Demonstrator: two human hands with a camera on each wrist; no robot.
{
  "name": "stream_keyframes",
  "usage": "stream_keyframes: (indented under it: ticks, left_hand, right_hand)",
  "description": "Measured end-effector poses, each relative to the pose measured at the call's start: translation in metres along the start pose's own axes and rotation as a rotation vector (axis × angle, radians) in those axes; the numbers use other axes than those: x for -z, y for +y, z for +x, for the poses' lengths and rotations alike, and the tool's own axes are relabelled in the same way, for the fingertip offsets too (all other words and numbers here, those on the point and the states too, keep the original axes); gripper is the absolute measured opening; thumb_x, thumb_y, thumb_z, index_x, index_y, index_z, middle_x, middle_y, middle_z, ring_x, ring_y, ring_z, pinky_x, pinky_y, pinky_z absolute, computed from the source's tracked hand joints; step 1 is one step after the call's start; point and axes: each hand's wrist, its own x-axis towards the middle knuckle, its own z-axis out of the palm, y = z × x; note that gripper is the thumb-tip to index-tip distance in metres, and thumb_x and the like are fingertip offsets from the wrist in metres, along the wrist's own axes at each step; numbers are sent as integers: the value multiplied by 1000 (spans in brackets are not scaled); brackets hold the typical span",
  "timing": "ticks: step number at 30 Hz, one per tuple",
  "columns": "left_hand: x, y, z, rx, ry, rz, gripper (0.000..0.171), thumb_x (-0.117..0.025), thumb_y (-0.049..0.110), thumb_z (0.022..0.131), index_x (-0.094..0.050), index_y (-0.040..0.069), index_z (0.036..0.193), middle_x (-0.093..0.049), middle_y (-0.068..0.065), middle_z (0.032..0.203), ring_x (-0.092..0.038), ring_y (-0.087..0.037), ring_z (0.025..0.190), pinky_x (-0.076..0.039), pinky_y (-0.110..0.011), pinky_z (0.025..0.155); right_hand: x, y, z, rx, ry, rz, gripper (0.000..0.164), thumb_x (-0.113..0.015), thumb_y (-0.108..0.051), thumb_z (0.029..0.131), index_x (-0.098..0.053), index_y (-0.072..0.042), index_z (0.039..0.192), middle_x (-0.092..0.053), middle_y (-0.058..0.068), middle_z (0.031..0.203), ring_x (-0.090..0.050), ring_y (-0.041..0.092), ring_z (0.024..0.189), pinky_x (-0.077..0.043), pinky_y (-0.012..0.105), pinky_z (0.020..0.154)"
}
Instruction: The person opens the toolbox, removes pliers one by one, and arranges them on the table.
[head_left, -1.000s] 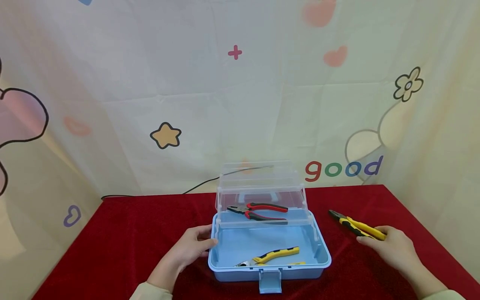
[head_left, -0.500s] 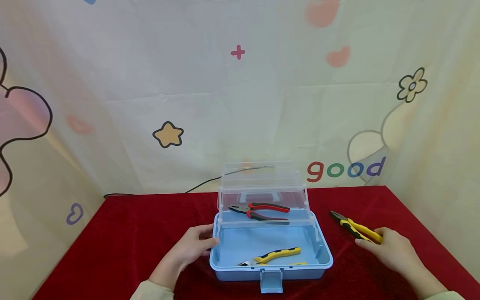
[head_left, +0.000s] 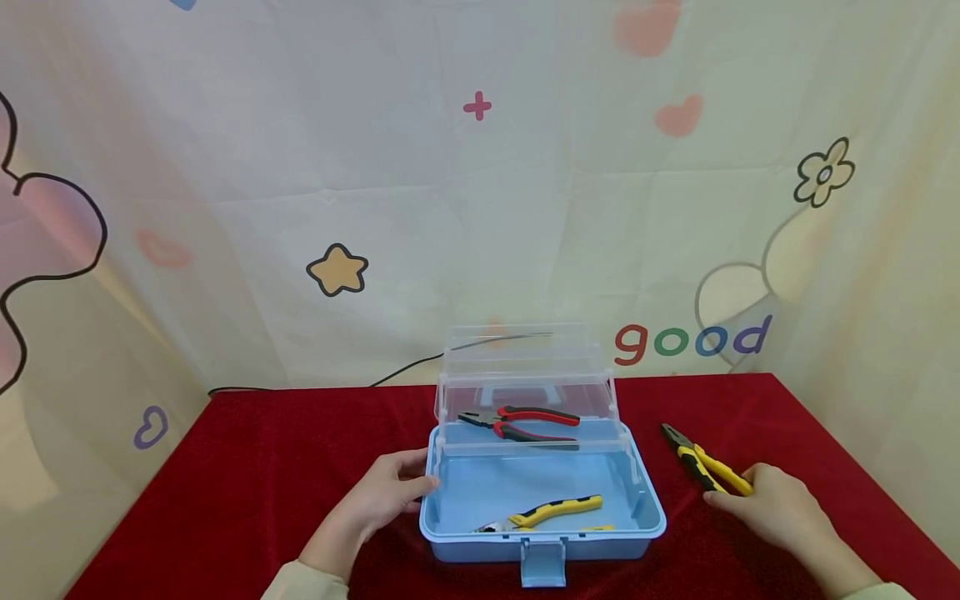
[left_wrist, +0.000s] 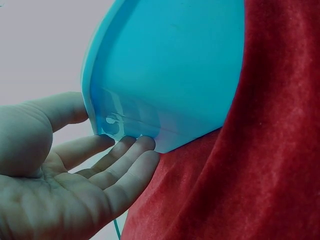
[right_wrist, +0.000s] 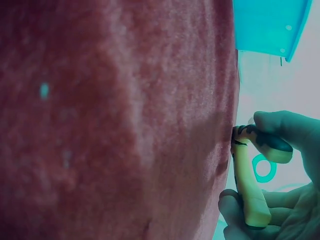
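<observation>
A light blue toolbox [head_left: 465, 551] stands with its clear lid raised. My left hand [head_left: 377, 497] holds its left side, thumb at the rim and fingertips along the outer wall [left_wrist: 150, 60] in the left wrist view. On the right, my right hand [head_left: 786, 510] grips yellow-and-black pliers [head_left: 720, 469] by the handle ends, thumb on one handle and fingers around the other; the handles [right_wrist: 251, 185] are spread apart. Their dark nose points away to the back left, low over the cloth. More yellow-and-black pliers [head_left: 558, 507] lie inside the toolbox, partly hidden by its front wall.
Red-and-black pliers [head_left: 537, 413] rest in the clear tray [head_left: 525, 450] at the toolbox's back. An open latch [head_left: 543, 567] hangs at the front. Red cloth [head_left: 285, 467] covers the table, with a printed curtain [head_left: 405, 208] behind and a thin black cable [head_left: 405, 367] at the back edge.
My right hand has drawn slightly left and toward me, turning the pliers so their nose points more to the back; the handles look wider apart. My left hand stays on the toolbox.
</observation>
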Motion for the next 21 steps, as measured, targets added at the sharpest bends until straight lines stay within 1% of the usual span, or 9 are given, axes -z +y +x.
stream_keyframes:
  ticks: [3, 7, 15, 21]
  left_hand:
    - [0, 0, 0, 10, -1, 6, 56, -63, 16, 89, -43, 2, 140, -55, -19, 129, -61, -21, 97, -58, -38, 79]
    - [0, 1, 0, 14, -6, 10, 56, -63, 16, 89, -43, 3, 140, -54, -18, 130, -60, -21, 98, -58, -38, 80]
    - [0, -1, 1, 9, 8, 7, 56, -63, 15, 89, -44, 2, 140, -56, -18, 128, -61, -21, 97, -58, -39, 79]
    - [0, 0, 0, -2, 1, -3, 55, -62, 14, 90, -44, 1, 140, -56, -19, 128, -61, -20, 96, -58, -39, 78]
  right_hand:
    - [-2, -2, 0, -10, -10, -12, 61, -73, -54, 71, -59, 2, 88, -49, 4, 65, -45, 17, 59, -37, 25, 51]
    - [-3, -3, 0, -14, -16, -28, 60, -74, -55, 70, -59, 1, 87, -50, 4, 65, -45, 17, 60, -37, 25, 52]
    - [-8, -4, 1, -29, -40, -40, 58, -75, -55, 67, -57, -2, 83, -51, 4, 65, -46, 17, 59, -38, 25, 51]
    - [-11, -5, 0, -40, -59, -56, 59, -77, -54, 65, -54, -2, 81, -51, 5, 65, -47, 17, 57, -39, 24, 50]
